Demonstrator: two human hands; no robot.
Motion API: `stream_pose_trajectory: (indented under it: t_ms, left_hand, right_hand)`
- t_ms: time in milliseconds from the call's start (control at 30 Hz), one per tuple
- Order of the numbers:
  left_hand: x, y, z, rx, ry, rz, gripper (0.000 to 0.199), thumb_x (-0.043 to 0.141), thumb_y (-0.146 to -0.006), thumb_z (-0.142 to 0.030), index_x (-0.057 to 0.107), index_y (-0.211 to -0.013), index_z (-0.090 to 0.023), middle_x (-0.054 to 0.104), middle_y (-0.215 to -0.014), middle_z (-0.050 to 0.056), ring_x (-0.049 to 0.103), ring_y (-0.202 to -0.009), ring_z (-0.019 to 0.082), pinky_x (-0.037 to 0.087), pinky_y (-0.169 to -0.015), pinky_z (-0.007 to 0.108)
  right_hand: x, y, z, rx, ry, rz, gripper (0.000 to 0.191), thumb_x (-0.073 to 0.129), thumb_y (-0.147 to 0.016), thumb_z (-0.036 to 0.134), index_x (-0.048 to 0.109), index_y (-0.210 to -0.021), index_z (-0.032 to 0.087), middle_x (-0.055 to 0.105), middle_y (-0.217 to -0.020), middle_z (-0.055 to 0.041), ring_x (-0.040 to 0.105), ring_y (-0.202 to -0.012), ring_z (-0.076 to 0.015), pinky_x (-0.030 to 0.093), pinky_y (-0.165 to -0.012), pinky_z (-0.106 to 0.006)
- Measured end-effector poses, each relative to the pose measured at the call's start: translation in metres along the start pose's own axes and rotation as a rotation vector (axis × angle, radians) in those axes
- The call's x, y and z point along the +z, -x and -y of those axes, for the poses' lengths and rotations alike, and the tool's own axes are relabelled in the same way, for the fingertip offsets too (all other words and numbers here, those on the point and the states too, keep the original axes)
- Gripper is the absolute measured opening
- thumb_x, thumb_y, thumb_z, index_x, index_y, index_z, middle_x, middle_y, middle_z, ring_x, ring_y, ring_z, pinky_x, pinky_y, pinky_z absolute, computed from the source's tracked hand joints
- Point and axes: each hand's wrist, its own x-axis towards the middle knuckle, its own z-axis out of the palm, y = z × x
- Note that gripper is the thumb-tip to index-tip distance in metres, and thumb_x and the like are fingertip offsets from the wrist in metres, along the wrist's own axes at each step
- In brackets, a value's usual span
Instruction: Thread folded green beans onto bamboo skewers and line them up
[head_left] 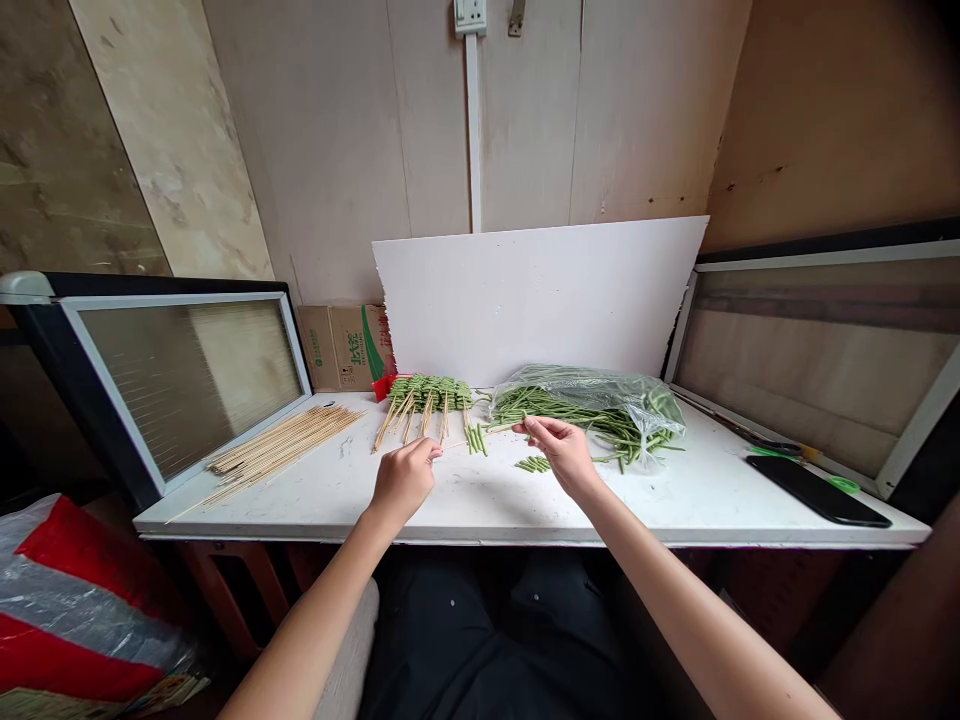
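My left hand (406, 482) is closed round the end of a thin wooden skewer (459, 444), held level above the table. At the skewer's other end, my right hand (559, 450) pinches a short piece of green bean (501, 428). Behind my left hand lie stacked skewers threaded with cut beans (429, 390). Between my hands are a few loose cut pieces (476, 438), and more short pieces (533, 464) lie beside my right hand. Long green beans (555, 405) spill from a clear plastic bag (651, 400) behind it.
Many bare skewers (281, 445) lie at the left of the white table (480, 510). A black phone (817, 490) and a green ring (844, 484) are at the right. A cardboard box (341, 348) and a white board (536, 300) stand at the back.
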Motion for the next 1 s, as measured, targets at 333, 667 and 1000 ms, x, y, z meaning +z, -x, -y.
stream_pose_trajectory:
  t_ms: [333,667,1000]
  left_hand:
    - [0.001,-0.001,-0.014,0.045,0.026,-0.066,0.031,0.051,-0.082,0.004,0.069,-0.087,-0.021,0.081,-0.084,0.001,0.077,-0.075,0.018,0.052,-0.06,0.023]
    - [0.009,0.001,-0.015,0.159,-0.06,-0.18,0.038,0.046,-0.08,0.01,0.068,-0.089,-0.019,0.079,-0.082,0.001,0.076,-0.074,0.017,0.049,-0.057,0.023]
    - [0.035,0.011,-0.003,0.087,-0.04,-0.063,0.038,0.048,-0.079,0.009,0.07,-0.093,-0.02,0.08,-0.087,0.002,0.076,-0.075,0.018,0.051,-0.059,0.023]
  right_hand:
    - [0.025,0.016,0.005,-0.033,0.037,0.068,0.036,0.084,-0.078,0.057,0.084,-0.084,0.022,0.082,-0.091,-0.0097,0.072,-0.082,-0.0251,0.058,-0.072,-0.037]
    - [0.039,0.018,-0.006,0.167,-0.101,0.065,0.042,0.093,-0.064,0.055,0.083,-0.081,0.017,0.08,-0.094,-0.0121,0.072,-0.081,-0.0234,0.061,-0.072,-0.035]
    - [0.03,0.014,-0.025,0.226,0.018,0.125,0.042,0.095,-0.063,0.048,0.083,-0.089,0.016,0.075,-0.127,-0.0162,0.076,-0.096,-0.0281,0.061,-0.071,-0.034]
